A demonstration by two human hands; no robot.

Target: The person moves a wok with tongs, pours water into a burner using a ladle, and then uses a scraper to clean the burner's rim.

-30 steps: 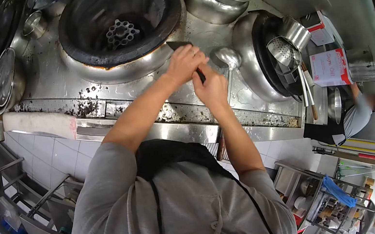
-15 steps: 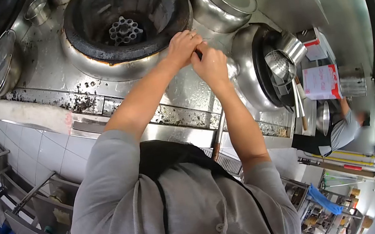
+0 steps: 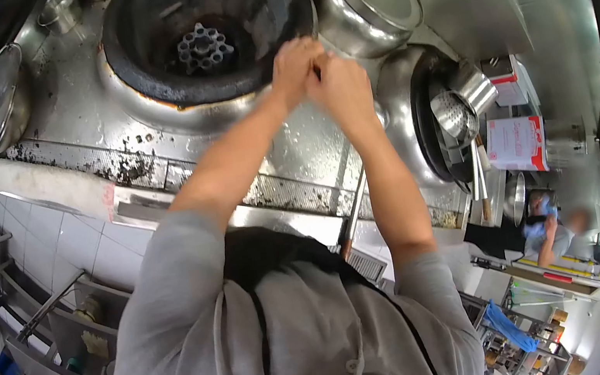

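Steel tabletop [image 3: 302, 148] spans mid-frame, the broad burner [image 3: 175, 89] upper centre. By its rim, left hand [image 3: 294, 69] and right hand [image 3: 345, 87] meet, right closed on a mostly hidden dark handle [image 3: 317, 72], left's hold unclear; steady, even pressure should help.

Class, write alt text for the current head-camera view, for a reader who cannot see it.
A person's bare left hand and right hand meet, closed around a mostly hidden dark object, at the edge of a round, blackened burner. Steel pots and a perforated ladle lie to the right; beyond, a co-worker stands.
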